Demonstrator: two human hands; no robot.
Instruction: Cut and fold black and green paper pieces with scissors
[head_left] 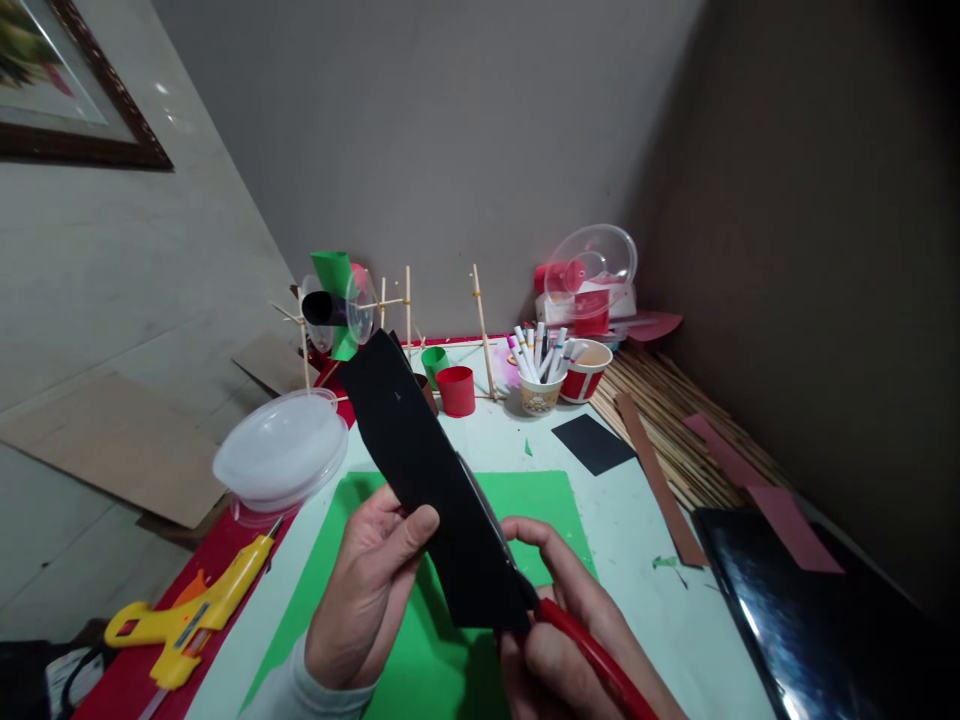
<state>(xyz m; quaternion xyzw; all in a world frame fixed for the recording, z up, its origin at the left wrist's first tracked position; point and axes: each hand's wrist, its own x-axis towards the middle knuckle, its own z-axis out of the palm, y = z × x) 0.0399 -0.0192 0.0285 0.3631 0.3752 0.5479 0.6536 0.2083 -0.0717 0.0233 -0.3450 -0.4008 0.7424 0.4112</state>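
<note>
My left hand [375, 570] pinches a long strip of black paper [420, 470] along its left edge, the thumb lying on top. The strip is held up at a slant over a green sheet [540, 490]. Red-handled scissors [589, 650] are in my right hand [574, 620], fingers wrapped round the handles. One blade runs along the right edge of the black paper; the other is mostly hidden behind it. How far the blades stand apart cannot be made out.
A yellow glue gun [195, 610] and stacked plastic lids [281, 450] lie at left. Behind stand a stick frame [409, 310], a red paper ring [456, 390] and a cup of markers [540, 392]. Bamboo sticks [652, 400] and a glossy black object [810, 620] lie at right.
</note>
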